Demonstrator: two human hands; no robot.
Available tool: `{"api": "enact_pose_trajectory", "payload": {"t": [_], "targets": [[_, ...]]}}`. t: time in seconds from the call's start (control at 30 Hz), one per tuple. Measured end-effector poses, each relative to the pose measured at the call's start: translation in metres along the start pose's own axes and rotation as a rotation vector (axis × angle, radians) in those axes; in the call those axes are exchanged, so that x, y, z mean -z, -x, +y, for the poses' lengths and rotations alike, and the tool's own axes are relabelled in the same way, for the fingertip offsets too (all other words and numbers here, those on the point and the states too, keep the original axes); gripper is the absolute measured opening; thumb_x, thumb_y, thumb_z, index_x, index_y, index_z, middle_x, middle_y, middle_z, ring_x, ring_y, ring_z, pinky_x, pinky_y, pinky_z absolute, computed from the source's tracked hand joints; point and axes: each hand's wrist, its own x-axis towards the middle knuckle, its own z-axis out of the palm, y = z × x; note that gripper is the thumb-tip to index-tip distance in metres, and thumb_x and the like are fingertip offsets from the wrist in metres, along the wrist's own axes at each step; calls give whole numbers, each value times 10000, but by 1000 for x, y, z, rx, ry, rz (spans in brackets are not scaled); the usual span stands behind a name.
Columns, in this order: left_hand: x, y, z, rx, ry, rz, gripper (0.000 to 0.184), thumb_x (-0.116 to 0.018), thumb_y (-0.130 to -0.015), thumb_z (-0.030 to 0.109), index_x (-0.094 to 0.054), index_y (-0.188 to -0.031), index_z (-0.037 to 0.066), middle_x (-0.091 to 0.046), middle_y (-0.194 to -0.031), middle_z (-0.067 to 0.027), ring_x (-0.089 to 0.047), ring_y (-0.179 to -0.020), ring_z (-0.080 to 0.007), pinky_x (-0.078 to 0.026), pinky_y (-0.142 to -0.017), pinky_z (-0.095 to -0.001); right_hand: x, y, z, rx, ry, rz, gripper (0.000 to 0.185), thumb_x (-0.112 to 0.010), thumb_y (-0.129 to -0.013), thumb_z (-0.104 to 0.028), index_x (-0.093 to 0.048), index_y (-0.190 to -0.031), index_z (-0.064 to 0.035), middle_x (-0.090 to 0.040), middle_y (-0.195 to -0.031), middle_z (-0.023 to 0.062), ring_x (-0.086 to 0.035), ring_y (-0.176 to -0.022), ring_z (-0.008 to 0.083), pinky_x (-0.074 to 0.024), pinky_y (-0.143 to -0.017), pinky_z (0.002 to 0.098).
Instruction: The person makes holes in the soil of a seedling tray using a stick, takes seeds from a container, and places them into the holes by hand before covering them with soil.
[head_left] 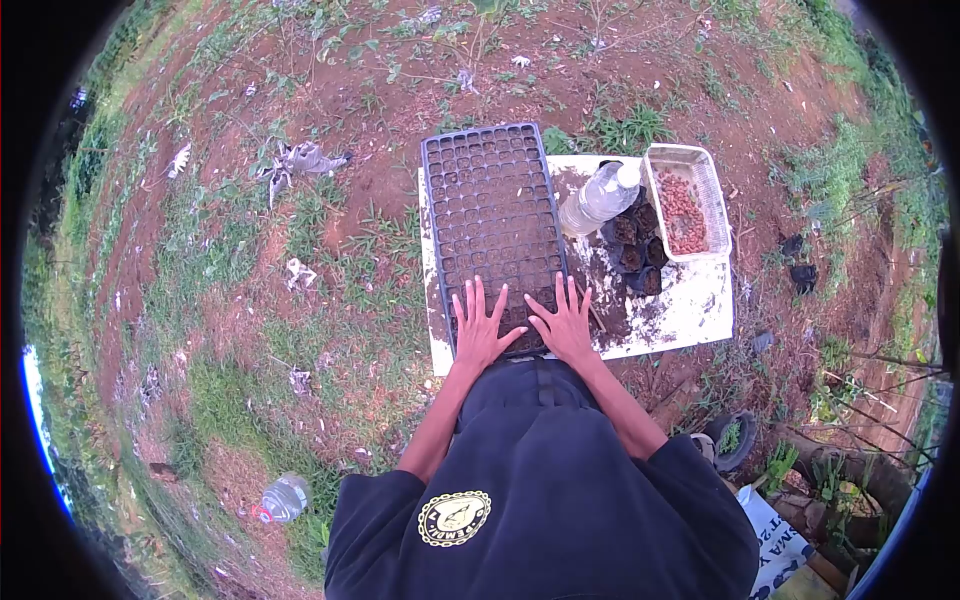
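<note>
A black seedling tray [500, 205] with many small cells of dark soil lies lengthwise in front of me on a white board [690, 310]. Flat on its near end rests my left hand [480, 328], fingers spread and pointing away from me. My right hand [565, 325] lies beside it at the tray's near right corner, its fingers stretched out too. Neither hand holds anything. The thumbs point toward each other with a gap between them. My palms and fingers cover some of the nearest cells.
Right of the tray are a clear plastic bottle [600, 198] with a white cap, several black soil-filled pots [636, 250] and a white basket [722, 225] of reddish seeds [682, 215]. Loose soil is scattered on the board. Another bottle [286, 497] lies on the grass at lower left.
</note>
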Motion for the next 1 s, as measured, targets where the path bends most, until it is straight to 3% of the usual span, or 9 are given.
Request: {"api": "enact_pose_trajectory", "payload": {"t": [0.17, 0.37, 0.5, 0.57, 0.77, 0.93, 0.97, 1.0], "targets": [[8, -11, 9, -122, -17, -1, 832, -541, -877, 680, -325, -1567, 268, -89, -1634, -265, -85, -1515, -441, -68, -1189, -629, -1, 0, 2, -62, -41, 39, 465, -490, -1001, -460, -508, -1455, -364, -187, -1605, 275, -169, -1480, 467, -80, -1149, 691], [4, -18, 10, -229, -109, -23, 807, -523, -885, 679, -345, -1557, 270, -121, -1642, -230, -109, -1525, -392, -81, -1201, -605, 4, -2, 3, -99, -112, 80, 469, -486, -1011, -430, -480, -1476, -368, -154, -1610, 286, -166, -1478, 478, -112, -1157, 666], [4, -19, 12, -200, -117, 23, 800, -510, -898, 670, -322, -1566, 272, -132, -1643, -219, -122, -1525, -378, -89, -1206, -590, 2, 0, 5, -82, -19, 41, 470, -488, -1012, -423, -471, -1480, -377, -154, -1608, 289, -173, -1475, 475, -111, -1157, 666], [4, -19, 12, -134, 31, 29, 803, -506, -908, 655, -286, -1579, 273, -130, -1641, -225, -126, -1523, -386, -95, -1209, -581, 3, -1, 5, -55, 24, 37, 469, -487, -1012, -422, -470, -1480, -380, -156, -1607, 288, -178, -1473, 475, -112, -1158, 665], [4, -17, 14, -162, -64, 26, 825, -518, -905, 649, -256, -1590, 272, -131, -1636, -239, -130, -1519, -396, -102, -1207, -581, 5, -2, 4, -36, 8, 51, 458, -494, -1005, -434, -492, -1461, -385, -199, -1593, 290, -212, -1464, 469, -96, -1164, 663], [2, -14, 13, -170, -39, 50, 783, -502, -914, 655, -262, -1582, 324, -120, -1640, -234, -133, -1520, -394, -101, -1206, -583, 12, -7, 9, 1, -134, 60, 430, -540, -990, -406, -566, -1410, -317, -198, -1590, 300, -211, -1468, 463, -104, -1192, 613], [3, -13, 14, -200, -85, 39, 760, -494, -920, 653, -267, -1577, 347, -115, -1641, -232, -133, -1520, -392, -99, -1207, -584, 19, -8, 12, 24, -156, 169, 396, -602, -964, -312, -613, -1352, -235, -294, -1542, 279, -315, -1418, 438, -217, -1182, 550], [3, -14, 13, -197, -85, 41, 760, -494, -920, 653, -267, -1577, 347, -115, -1641, -232, -133, -1520, -392, -99, -1207, -584, 25, -12, 16, 27, -156, 169, 396, -602, -964, -312, -613, -1352, -235, -294, -1542, 279, -315, -1418, 438, -217, -1182, 550]]}}
